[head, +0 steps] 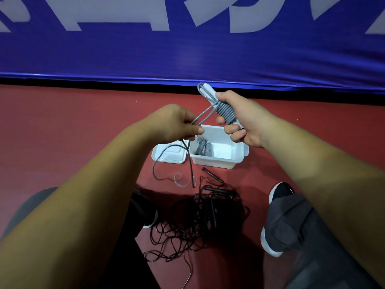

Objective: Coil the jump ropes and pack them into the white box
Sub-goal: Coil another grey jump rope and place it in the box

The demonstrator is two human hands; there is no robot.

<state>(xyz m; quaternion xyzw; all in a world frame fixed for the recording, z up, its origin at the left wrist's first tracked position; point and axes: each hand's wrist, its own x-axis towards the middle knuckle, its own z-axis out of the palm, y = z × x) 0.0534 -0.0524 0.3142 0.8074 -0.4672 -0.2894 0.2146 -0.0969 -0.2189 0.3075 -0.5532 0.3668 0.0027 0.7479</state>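
The right hand (pixel 243 119) is gripping the grey jump rope (pixel 226 111) around its wound bundle, fingers curled tight, holding it up above the white box (pixel 218 161). The left hand (pixel 177 124) is pinching the loose grey strand, which is trailing down to the red floor (pixel 83 126). Inside the box, another coiled rope (pixel 205 148) is lying near the left wall. The lid (pixel 166 157) is sitting just beside the box, and black ropes (pixel 204 215) are lying tangled between the shoes (pixel 281 191).

Vantage: we look from our own head, one wide-angle view.
Facing: forward and down onto the red floor (pixel 62 132).
Nearness: left hand (pixel 177 124), right hand (pixel 243 119) close.
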